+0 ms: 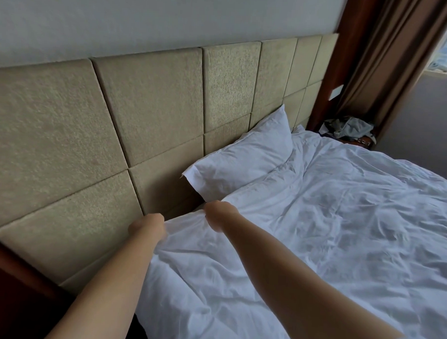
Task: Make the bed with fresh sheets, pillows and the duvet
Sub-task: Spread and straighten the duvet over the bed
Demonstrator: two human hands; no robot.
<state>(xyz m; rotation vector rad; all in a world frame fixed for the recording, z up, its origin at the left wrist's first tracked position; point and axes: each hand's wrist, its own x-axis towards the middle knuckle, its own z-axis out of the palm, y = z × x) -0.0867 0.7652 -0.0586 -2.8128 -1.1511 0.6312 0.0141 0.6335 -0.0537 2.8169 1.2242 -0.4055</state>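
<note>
- White duvet (329,223) spread over the bed, rumpled and creased, its top edge running along the foot of the headboard.
- Left hand (147,223) at the duvet's top edge, near the corner beside the headboard; fingers tucked over and behind the fabric, out of sight, so grip cannot be told for certain.
- Right hand (217,213) further along the same edge, just below the pillow's near corner; knuckles up, fingers hidden in the cloth, grip likewise not to be told.
- Both forearms bare, stretched forward from the lower edge of the view; hands near each other but apart, with a fold of duvet between them.
- White pillow (243,157) propped tilted against the headboard, lower edge tucked under or just behind the duvet's top edge, far corner pointing upward.
- Padded headboard (92,126) in beige square panels, filling the left and centre of the view, against a pale wall (146,19).
- Dark wooden post (330,59) at the headboard's far end, brown curtain (388,48) just beside it.
- Heap of grey cloth (350,127) on a low stand beyond the far corner of the bed.
- Dark wood furniture edge (13,288) at lower left, beside the left forearm.
</note>
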